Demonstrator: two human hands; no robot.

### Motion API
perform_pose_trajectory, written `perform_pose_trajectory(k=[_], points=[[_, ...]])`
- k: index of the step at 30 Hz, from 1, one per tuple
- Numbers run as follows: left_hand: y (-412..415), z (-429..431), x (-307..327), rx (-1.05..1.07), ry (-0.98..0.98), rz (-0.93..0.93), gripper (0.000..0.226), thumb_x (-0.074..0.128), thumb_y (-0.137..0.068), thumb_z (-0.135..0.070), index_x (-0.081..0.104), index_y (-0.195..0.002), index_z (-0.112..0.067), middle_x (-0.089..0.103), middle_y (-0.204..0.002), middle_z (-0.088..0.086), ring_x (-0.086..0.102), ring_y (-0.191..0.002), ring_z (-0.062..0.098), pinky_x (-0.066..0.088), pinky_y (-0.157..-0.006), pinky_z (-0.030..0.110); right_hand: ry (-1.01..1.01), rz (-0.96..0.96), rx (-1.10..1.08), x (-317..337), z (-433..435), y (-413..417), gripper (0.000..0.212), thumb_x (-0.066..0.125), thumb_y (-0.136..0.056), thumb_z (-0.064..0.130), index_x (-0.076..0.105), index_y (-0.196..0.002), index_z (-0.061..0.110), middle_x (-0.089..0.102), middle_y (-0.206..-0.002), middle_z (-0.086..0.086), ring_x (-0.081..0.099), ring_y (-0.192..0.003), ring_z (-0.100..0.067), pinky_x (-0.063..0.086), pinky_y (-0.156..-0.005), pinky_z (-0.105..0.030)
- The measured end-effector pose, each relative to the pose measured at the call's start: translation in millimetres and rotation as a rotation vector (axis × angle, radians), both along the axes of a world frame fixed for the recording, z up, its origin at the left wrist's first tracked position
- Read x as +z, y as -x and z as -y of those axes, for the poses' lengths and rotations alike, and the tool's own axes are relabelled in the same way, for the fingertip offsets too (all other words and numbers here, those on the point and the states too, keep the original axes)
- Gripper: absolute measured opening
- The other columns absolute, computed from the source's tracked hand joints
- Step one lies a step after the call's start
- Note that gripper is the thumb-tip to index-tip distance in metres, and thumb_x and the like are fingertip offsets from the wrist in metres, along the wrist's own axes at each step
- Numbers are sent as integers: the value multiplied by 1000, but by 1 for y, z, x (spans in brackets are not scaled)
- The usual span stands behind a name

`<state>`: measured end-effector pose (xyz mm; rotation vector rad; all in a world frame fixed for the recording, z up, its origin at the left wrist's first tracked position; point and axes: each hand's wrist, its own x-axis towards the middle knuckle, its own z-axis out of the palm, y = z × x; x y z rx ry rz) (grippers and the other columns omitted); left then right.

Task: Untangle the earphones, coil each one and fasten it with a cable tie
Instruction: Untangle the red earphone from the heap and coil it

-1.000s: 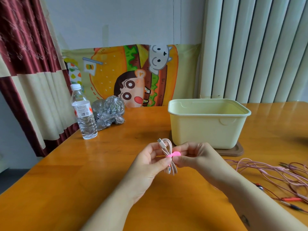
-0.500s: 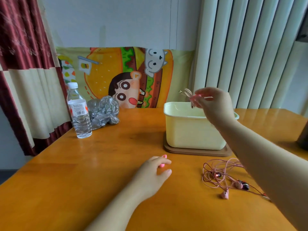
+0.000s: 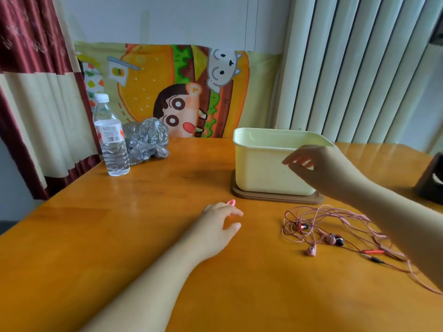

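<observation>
The left hand point(image 3: 221, 220) lies on the desk point(image 3: 134, 236) with the palm down and the fingers a little bent. A pink tie point(image 3: 231, 202) shows as a small loop just behind its fingertips, on the far side of the hand. I cannot tell whether the fingers hold the tie or only lie beside it.

The right hand point(image 3: 321, 168) is in the air, with its fingers loose and a little apart, and it holds nothing. Directly behind this hand stands a cream box point(image 3: 261, 168), which sits on a brown base point(image 3: 263, 197).

The earphones point(image 3: 331, 239) are on the desk as one tangled heap of pink cable, with some earbuds and plugs visible. The heap is to the right of the left hand and well apart from it, and it lies below the right hand, partly under the right forearm.

Far to the left of the left hand, at the back of the desk, stand a bottle point(image 3: 111, 142) and a crumpled bag point(image 3: 146, 140), close together.
</observation>
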<state>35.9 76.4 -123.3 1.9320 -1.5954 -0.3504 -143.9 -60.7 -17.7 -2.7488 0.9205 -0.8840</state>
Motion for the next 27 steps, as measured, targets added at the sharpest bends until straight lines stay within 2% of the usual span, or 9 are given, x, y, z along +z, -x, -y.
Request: perform_pose_trajectory(k=[4, 7, 11, 14, 16, 20, 22, 25, 27], points=[[8, -1, -1, -1, 88, 35, 27, 51, -97, -25, 57, -122, -32, 46, -131, -17, 36, -125, 1, 28, -101, 16, -128, -299, 26, -25, -13, 43, 18, 59, -91, 18, 70, -105, 21, 67, -92, 12, 62, -78, -1, 53, -78, -17], [29, 6, 7, -51, 118, 68, 25, 50, -97, -23, 59, -120, -30, 49, -121, -19, 40, -115, -4, 28, -93, 10, -163, -317, -22, -36, -8, 75, 18, 61, -90, 19, 71, -106, 22, 71, -98, 7, 63, -79, 0, 47, -72, -6], [53, 23, 13, -125, 94, 145, 30, 50, -97, -20, 57, -124, -30, 53, -128, -13, 46, -110, -2, 23, -86, -3, -210, -431, -37, -47, -7, 84, 23, 58, -92, 19, 68, -111, 25, 69, -107, 8, 63, -87, -4, 51, -79, -15], [75, 44, 15, -202, 68, 229, 51, 48, -94, -5, 46, -136, -35, 41, -142, -11, 38, -130, 9, 32, -104, 20, -213, -505, -11, -60, -12, 86, 26, 54, -93, 22, 65, -115, 29, 65, -115, 11, 61, -98, -8, 51, -85, -22], [84, 58, 17, -209, 0, 406, 59, 47, -92, -1, 41, -139, -38, 34, -147, -10, 30, -135, 15, 30, -109, 33, -186, -503, 15, -68, -15, 84, 27, 52, -93, 23, 65, -116, 29, 62, -117, 10, 58, -103, -11, 50, -89, -27], [94, 73, 24, -178, -36, 623, 25, 53, -94, -20, 59, -115, -31, 54, -125, -5, 47, -119, 20, 32, -100, 34, -184, -421, 15, -72, -15, 84, 28, 52, -94, 23, 59, -120, 31, 55, -123, 6, 55, -108, -15, 50, -88, -31], [93, 75, 28, -132, 1, 498, 13, 52, -95, -25, 59, -106, -28, 61, -115, -5, 54, -108, 18, 39, -92, 31, -206, -388, -2, -67, -13, 84, 36, 58, -92, 26, 52, -127, 29, 51, -131, 6, 54, -112, -15, 50, -89, -27], [92, 71, 44, -67, 104, 43, 7, 49, -98, -25, 56, -98, -23, 66, -99, -8, 60, -93, 10, 44, -72, 17, -277, -371, -8, -58, -10, 89, 59, 64, -88, 31, 37, -141, 26, 42, -143, 5, 48, -122, -14, 42, -90, -19], [91, 66, 64, -61, 176, -252, 8, 47, -99, -19, 55, -97, -20, 68, -95, -7, 65, -89, 7, 46, -72, 13, -333, -390, -11, -53, -8, 92, 72, 66, -86, 34, 28, -146, 26, 37, -148, 4, 43, -129, -14, 39, -97, -21]])
